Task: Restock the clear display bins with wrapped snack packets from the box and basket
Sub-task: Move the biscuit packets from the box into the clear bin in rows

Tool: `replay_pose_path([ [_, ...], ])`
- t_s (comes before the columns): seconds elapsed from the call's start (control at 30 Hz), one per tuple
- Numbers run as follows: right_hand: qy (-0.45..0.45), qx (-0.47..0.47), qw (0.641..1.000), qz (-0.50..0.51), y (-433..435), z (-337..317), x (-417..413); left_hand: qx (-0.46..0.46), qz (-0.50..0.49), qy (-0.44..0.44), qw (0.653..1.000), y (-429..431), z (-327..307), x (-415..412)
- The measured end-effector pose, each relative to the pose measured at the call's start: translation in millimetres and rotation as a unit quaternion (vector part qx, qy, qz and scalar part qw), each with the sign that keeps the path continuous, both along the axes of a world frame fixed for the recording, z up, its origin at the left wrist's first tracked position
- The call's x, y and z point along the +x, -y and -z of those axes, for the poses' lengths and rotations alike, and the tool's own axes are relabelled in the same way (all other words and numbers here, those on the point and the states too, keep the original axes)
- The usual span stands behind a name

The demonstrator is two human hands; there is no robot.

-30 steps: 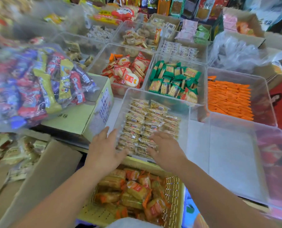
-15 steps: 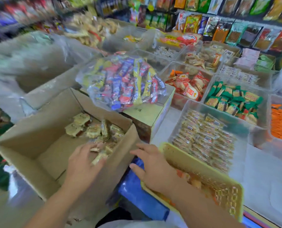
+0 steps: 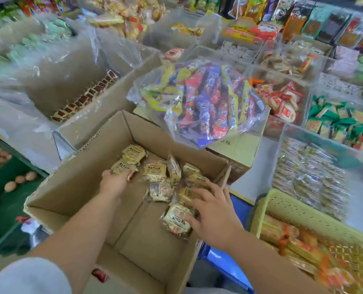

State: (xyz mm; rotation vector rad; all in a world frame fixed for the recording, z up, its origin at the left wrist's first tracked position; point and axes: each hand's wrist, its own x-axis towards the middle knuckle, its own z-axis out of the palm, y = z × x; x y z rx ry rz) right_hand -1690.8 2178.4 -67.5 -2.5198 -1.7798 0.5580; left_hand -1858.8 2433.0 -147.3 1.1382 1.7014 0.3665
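An open cardboard box [image 3: 76, 187] sits low in the middle and holds several pale yellow wrapped snack packets [image 3: 155, 170]. My left hand [image 3: 115, 183] is inside it, fingers closed on one yellow packet [image 3: 122, 167] at the box's far left. My right hand [image 3: 215, 215] lies over the packets on the box's right side with fingers spread, fingertips touching a packet [image 3: 177, 221]. A yellow mesh basket [image 3: 293, 209] with orange-wrapped packets [image 3: 282, 232] stands at the lower right. Behind it a clear display bin [image 3: 282, 134] holds rows of clear-wrapped snacks [image 3: 307, 172].
A clear bag of colourful bars [image 3: 208, 102] rests on a closed carton [image 3: 242, 145] just behind the box. Bins of green packets [image 3: 335, 122] and red-white packets [image 3: 282, 102] lie to the right. A plastic-lined carton [image 3: 83, 98] stands at the left.
The view swung left from the clear bin to the cardboard box. My left hand reached deeper and closed on a packet. My right hand left the basket rim and entered the box.
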Motion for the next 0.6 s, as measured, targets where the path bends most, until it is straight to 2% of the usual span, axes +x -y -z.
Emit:
replay_pose_path([
  [0.07,0.006,-0.011,1.0,0.004,0.8,0.8,-1.2,-0.032,-0.057,0.031,0.997,-18.8,15.7,11.4],
  [0.17,-0.001,-0.022,1.0,0.018,1.2,1.0,-2.5,-0.094,-0.168,0.102,0.976,-41.7,29.7,24.5],
  [0.3,-0.001,-0.036,0.999,0.022,-0.7,1.0,-3.5,-0.11,-0.241,0.139,0.954,-62.8,43.5,40.6],
  [0.47,0.001,-0.052,0.998,0.02,-2.6,1.7,-2.7,-0.18,-0.232,0.205,0.934,-77.9,55.1,65.5],
  [0.6,-0.002,-0.053,0.998,0.018,-3.3,0.6,-1.4,-0.163,-0.157,0.209,0.951,-85.2,55.3,76.9],
])
